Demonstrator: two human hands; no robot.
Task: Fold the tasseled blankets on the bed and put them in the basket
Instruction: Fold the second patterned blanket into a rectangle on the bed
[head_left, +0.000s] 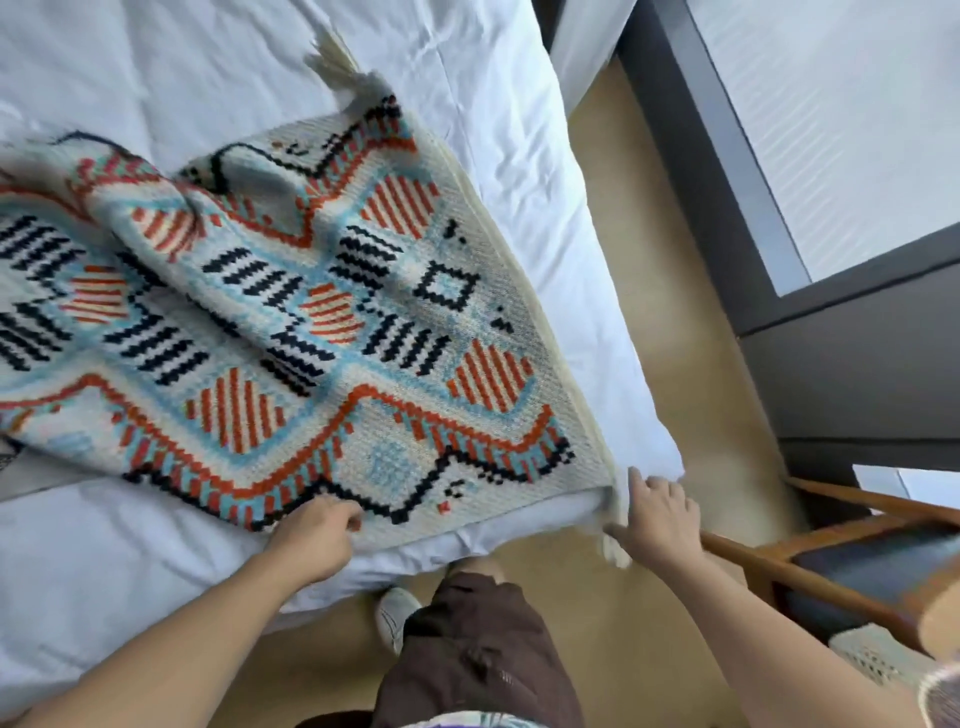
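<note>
blanket (291, 322) | patterned red-blue-black, cream tassels | rumpled, spread on bed (493, 104)

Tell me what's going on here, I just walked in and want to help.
A person stands at the corner of the white-sheeted bed, working on a cream woven blanket with orange, blue and black patterns. The left hand pinches its near edge; the right hand takes a grip at the tasselled corner. The blanket lies spread and rumpled, not yet folded. No basket is clearly in view.
</note>
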